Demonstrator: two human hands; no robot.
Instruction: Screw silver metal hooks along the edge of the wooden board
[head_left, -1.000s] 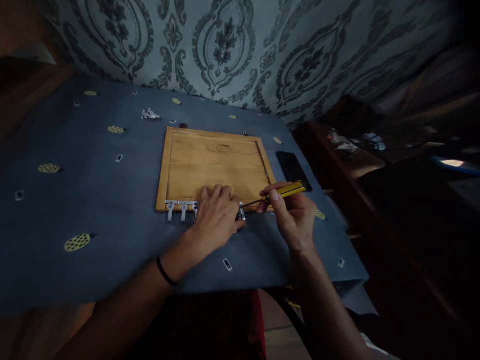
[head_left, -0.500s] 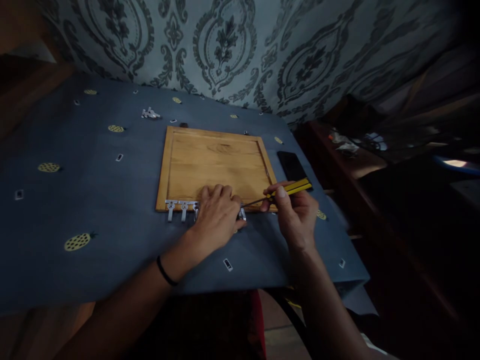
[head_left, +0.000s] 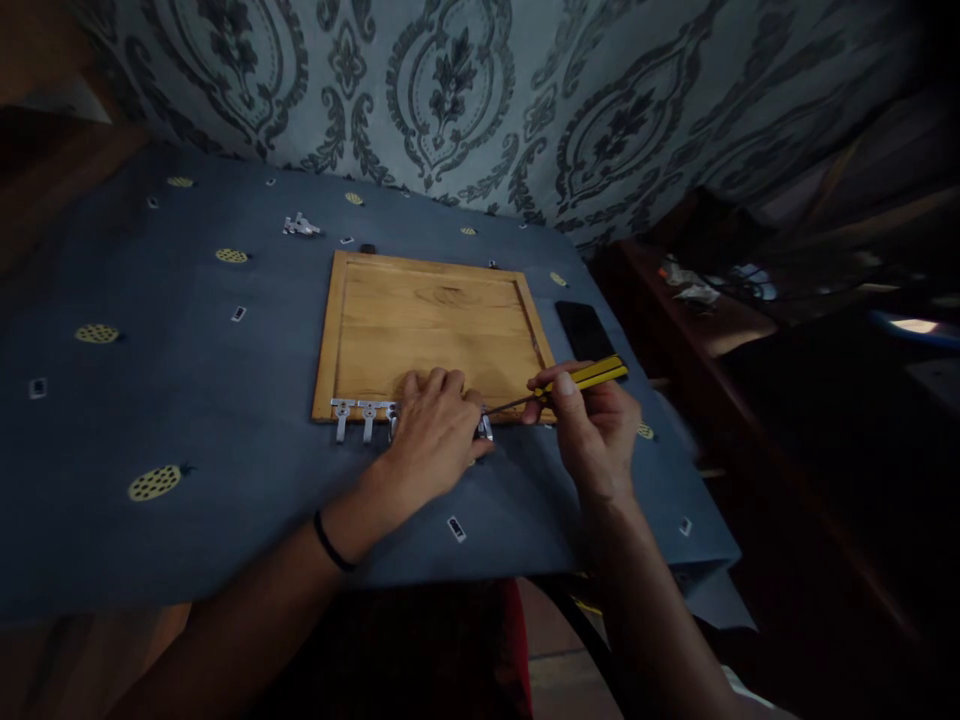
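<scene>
A framed wooden panel, perhaps a cabinet door, lies flat on the table. Along its near edge sits a row of silver metal hinges. My left hand presses over this edge, fingers bent onto the wood and thumb out to the right beside a hinge; it hides part of the row. In my closed right hand is a screwdriver with a yellow and black handle. Its thin shaft points left, and the tip meets the hinge by my left hand; the exact contact is too small to see.
A blue patterned cloth covers the table. Beyond the panel's left corner lies another silver hinge. A black phone-like object rests right of the panel. Patterned fabric hangs behind. The table's right edge drops into a dark area.
My right hand and the screwdriver handle have shifted very slightly to the right. My left hand and the panel look the same.
</scene>
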